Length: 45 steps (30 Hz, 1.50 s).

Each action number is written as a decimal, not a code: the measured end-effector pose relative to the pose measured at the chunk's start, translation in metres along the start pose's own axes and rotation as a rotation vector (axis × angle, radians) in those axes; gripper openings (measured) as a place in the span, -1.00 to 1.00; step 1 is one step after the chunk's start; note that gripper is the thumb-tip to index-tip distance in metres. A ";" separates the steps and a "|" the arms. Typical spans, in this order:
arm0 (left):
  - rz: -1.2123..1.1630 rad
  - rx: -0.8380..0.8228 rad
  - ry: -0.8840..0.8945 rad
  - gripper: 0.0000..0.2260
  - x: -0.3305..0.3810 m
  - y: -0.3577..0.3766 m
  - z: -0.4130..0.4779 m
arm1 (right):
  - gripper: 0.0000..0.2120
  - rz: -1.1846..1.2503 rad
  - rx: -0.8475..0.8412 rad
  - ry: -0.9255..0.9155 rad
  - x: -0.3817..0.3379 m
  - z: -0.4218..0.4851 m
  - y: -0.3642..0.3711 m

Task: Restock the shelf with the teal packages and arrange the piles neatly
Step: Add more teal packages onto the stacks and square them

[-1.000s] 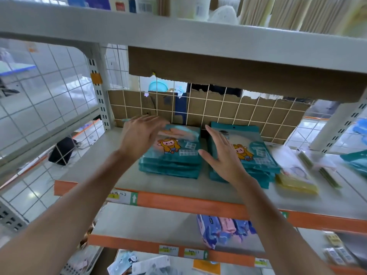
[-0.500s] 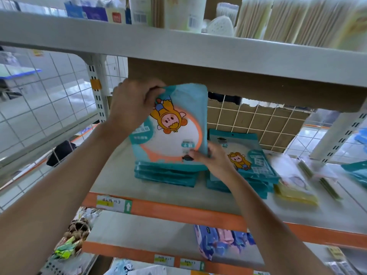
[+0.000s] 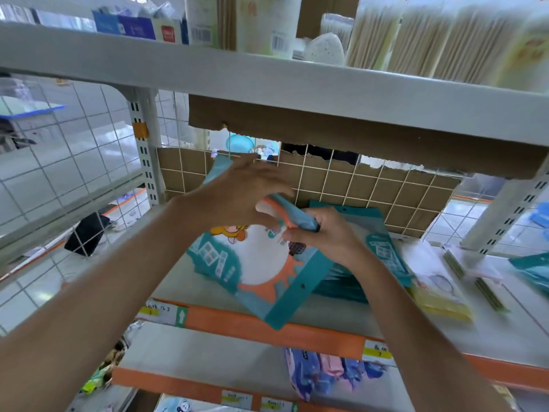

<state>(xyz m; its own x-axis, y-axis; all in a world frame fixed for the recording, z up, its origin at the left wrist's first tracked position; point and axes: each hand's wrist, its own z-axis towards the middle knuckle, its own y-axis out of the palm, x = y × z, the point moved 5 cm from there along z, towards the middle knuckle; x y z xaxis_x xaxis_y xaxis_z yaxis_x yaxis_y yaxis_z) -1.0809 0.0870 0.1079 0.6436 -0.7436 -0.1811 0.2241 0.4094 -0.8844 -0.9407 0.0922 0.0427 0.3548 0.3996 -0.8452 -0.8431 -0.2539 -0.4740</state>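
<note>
- Two bare hands meet mid-frame in the head camera view, both on one teal package (image 3: 261, 269) with a cartoon figure on its front.
- The left hand (image 3: 237, 197) lies over the package's upper part with the thumb below, clamping it. The right hand (image 3: 326, 236) pinches a bent orange-and-teal edge with curled fingers.
- The package hangs tilted above the shelf (image 3: 169, 286), its lower corner out past the orange front strip (image 3: 297, 331). The two-handed hold probably serves to turn it flat and square.
- A pile (image 3: 386, 251) of like packages lies just right of it, partly hidden by the right wrist.
- Blur hides whether another pile lies beneath.
- Behind are a wire grid (image 3: 341, 185) and torn cardboard (image 3: 356, 135). The upper shelf (image 3: 267, 81) sits low, limiting room to lift.
- Yellow packets (image 3: 442, 301) lie at lower right, near the pile.
</note>
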 end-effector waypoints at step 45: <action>-0.452 -0.041 -0.994 -0.32 -0.042 0.138 -0.181 | -0.88 0.402 0.406 0.564 0.061 -0.002 0.008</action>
<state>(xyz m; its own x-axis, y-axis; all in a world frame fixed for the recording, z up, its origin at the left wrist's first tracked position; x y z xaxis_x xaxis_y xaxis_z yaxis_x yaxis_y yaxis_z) -1.2097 0.0794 -0.0847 0.8154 -0.0539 0.5764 0.5761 0.1746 -0.7986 -0.9244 0.1127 -0.0132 0.0524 -0.1867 -0.9810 -0.9924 0.0995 -0.0720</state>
